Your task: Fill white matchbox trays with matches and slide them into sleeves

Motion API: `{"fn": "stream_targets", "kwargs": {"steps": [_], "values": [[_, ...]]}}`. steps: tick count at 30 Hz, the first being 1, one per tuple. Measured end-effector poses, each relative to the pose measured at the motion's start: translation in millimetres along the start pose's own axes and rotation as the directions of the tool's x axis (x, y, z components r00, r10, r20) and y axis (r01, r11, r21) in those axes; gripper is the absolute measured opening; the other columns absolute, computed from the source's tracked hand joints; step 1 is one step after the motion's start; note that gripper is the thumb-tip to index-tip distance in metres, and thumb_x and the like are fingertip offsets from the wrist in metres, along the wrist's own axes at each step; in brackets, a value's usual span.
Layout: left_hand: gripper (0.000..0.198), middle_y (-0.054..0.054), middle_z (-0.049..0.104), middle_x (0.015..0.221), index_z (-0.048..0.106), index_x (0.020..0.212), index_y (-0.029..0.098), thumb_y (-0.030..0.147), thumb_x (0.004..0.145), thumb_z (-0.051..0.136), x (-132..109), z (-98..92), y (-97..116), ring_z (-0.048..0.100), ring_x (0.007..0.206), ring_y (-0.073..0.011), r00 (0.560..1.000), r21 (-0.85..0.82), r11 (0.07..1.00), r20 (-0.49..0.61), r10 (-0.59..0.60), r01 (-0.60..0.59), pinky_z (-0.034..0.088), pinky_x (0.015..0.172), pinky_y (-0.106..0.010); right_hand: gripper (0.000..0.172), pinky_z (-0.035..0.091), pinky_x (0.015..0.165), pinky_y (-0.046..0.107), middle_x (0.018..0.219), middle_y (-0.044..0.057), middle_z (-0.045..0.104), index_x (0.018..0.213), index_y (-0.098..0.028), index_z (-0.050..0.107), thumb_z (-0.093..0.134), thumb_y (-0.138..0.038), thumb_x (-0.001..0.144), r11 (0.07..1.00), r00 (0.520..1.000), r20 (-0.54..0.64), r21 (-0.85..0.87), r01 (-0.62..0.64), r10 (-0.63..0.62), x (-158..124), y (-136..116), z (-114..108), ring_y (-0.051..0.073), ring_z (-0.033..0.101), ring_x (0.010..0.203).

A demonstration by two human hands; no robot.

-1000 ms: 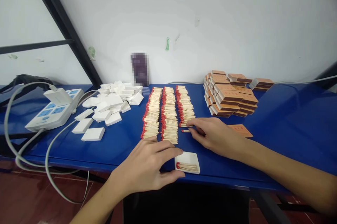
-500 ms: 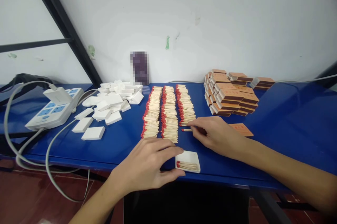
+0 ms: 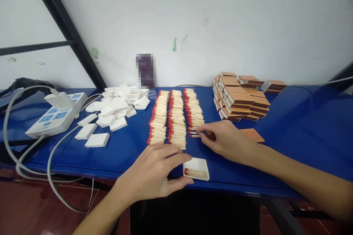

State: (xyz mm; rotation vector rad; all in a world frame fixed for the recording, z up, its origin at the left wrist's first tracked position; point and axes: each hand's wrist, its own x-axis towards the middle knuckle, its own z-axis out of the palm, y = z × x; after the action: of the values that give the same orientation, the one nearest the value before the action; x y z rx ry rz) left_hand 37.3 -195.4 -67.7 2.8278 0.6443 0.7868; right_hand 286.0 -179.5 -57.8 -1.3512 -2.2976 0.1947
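Observation:
At the table's front edge, my left hand (image 3: 157,172) grips the left end of a small white matchbox tray (image 3: 203,163) between thumb and fingers. Several red-tipped matches (image 3: 196,173) lie along the tray's near side. Behind the tray are three rows of matches: a left row (image 3: 160,117), a middle row (image 3: 177,119) and a right row (image 3: 194,108). My right hand (image 3: 224,138) is at the near end of the right row, thumb and forefinger pinched on matches (image 3: 194,135) whose red heads stick out to the left. Its other fingers are curled under.
White trays (image 3: 116,108) are heaped at the left. Orange matchbox sleeves (image 3: 239,97) are stacked at the right, and one flat sleeve (image 3: 253,135) lies behind my right wrist. A power strip (image 3: 57,115) with white cables (image 3: 51,161) occupies the far left. A pixelated dark object (image 3: 146,71) leans against the wall.
Beside the right row, a match at my right fingertips has shifted slightly toward me, closer to the loose one. My left hand and the tray hold the same place.

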Motion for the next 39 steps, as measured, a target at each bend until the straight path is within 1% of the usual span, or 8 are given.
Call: {"fn": "stream_targets", "kwargs": {"steps": [8, 15, 18, 22, 32, 35, 37, 39], "values": [[0.031, -0.006, 0.073, 0.099, 0.067, 0.112, 0.017, 0.038, 0.09, 0.072, 0.9, -0.6, -0.2, 0.071, 0.082, -0.0232, 1.0, -0.007, 1.0, -0.002, 0.003, -0.003, 0.053, 0.073, -0.037, 0.017, 0.034, 0.049, 0.025, 0.052, -0.004, 0.056, 0.084, -0.018, 0.071, 0.056, -0.025, 0.087, 0.998, 0.999, -0.015, 0.037, -0.04, 0.041, -1.0, -2.7, 0.3, 0.011, 0.044, 0.044], [0.031, -0.006, 0.073, 0.099, 0.067, 0.112, 0.017, 0.037, 0.089, 0.072, 0.2, -1.7, 0.9, 0.071, 0.082, -0.0234, 1.0, -0.015, 1.0, 0.007, -0.001, 0.001, 0.053, 0.073, -0.037, 0.015, 0.033, 0.05, 0.025, 0.052, -0.005, 0.051, 0.087, -0.017, 0.07, 0.057, -0.024, 0.087, 1.0, 1.0, -0.013, 0.01, 0.003, -0.003, -3.1, -1.1, 2.6, 0.011, 0.041, 0.044], [0.032, -0.006, 0.073, 0.099, 0.067, 0.113, 0.017, 0.039, 0.09, 0.072, 0.6, -1.6, -0.2, 0.071, 0.082, -0.0237, 1.0, -0.018, 1.0, 0.008, 0.001, -0.001, 0.053, 0.073, -0.037, 0.014, 0.032, 0.05, 0.025, 0.051, -0.005, 0.049, 0.086, -0.017, 0.069, 0.056, -0.023, 0.087, 1.0, 1.0, 0.013, 0.004, 0.013, -0.013, -4.0, -1.7, 2.4, 0.011, 0.039, 0.043], [0.031, -0.006, 0.073, 0.099, 0.067, 0.112, 0.017, 0.039, 0.09, 0.071, 0.6, -1.6, -0.5, 0.071, 0.082, -0.0233, 1.0, -0.016, 1.0, 0.015, -0.008, 0.008, 0.053, 0.074, -0.037, 0.012, 0.03, 0.05, 0.024, 0.05, -0.006, 0.047, 0.084, -0.018, 0.067, 0.056, -0.021, 0.087, 1.0, 0.999, 0.048, 0.021, -0.013, 0.012, -4.6, -3.9, 0.8, 0.01, 0.039, 0.043], [0.032, -0.004, 0.072, 0.098, 0.066, 0.112, 0.018, 0.039, 0.089, 0.073, 0.0, -1.1, 0.2, 0.071, 0.081, -0.0225, 1.0, -0.009, 1.0, 0.011, -0.006, 0.006, 0.053, 0.074, -0.036, 0.008, 0.03, 0.051, 0.024, 0.057, -0.004, 0.048, 0.075, -0.019, 0.059, 0.055, -0.02, 0.082, 0.998, 0.986, 0.161, 0.025, -0.052, 0.048, -4.5, -8.9, -7.5, 0.011, 0.045, 0.05], [0.032, -0.004, 0.072, 0.097, 0.066, 0.112, 0.018, 0.039, 0.089, 0.073, -0.5, -1.3, 0.2, 0.07, 0.081, -0.0226, 1.0, -0.006, 1.0, 0.009, -0.004, 0.004, 0.052, 0.074, -0.036, 0.009, 0.031, 0.051, 0.024, 0.055, -0.006, 0.047, 0.082, -0.019, 0.062, 0.054, -0.023, 0.084, 0.997, 0.99, 0.13, 0.036, -0.064, 0.059, -3.5, -8.9, -8.5, 0.011, 0.043, 0.049], [0.032, -0.004, 0.072, 0.098, 0.066, 0.112, 0.018, 0.039, 0.089, 0.073, -0.7, -1.7, 0.5, 0.07, 0.082, -0.0228, 1.0, -0.004, 1.0, 0.007, -0.004, 0.004, 0.052, 0.074, -0.036, 0.015, 0.032, 0.052, 0.025, 0.054, -0.006, 0.045, 0.09, -0.018, 0.065, 0.052, -0.025, 0.086, 0.997, 0.995, 0.074, 0.039, -0.07, 0.067, -1.6, -6.9, -8.0, 0.011, 0.04, 0.047], [0.032, -0.004, 0.072, 0.099, 0.066, 0.112, 0.019, 0.039, 0.089, 0.073, -0.9, -1.9, 0.9, 0.071, 0.083, -0.023, 1.0, -0.003, 1.0, 0.008, -0.008, 0.008, 0.053, 0.075, -0.036, 0.018, 0.031, 0.051, 0.025, 0.053, -0.007, 0.044, 0.092, -0.017, 0.067, 0.05, -0.023, 0.086, 0.997, 0.997, 0.038, 0.039, -0.073, 0.071, 0.5, -3.9, -6.8, 0.011, 0.039, 0.046]]}}
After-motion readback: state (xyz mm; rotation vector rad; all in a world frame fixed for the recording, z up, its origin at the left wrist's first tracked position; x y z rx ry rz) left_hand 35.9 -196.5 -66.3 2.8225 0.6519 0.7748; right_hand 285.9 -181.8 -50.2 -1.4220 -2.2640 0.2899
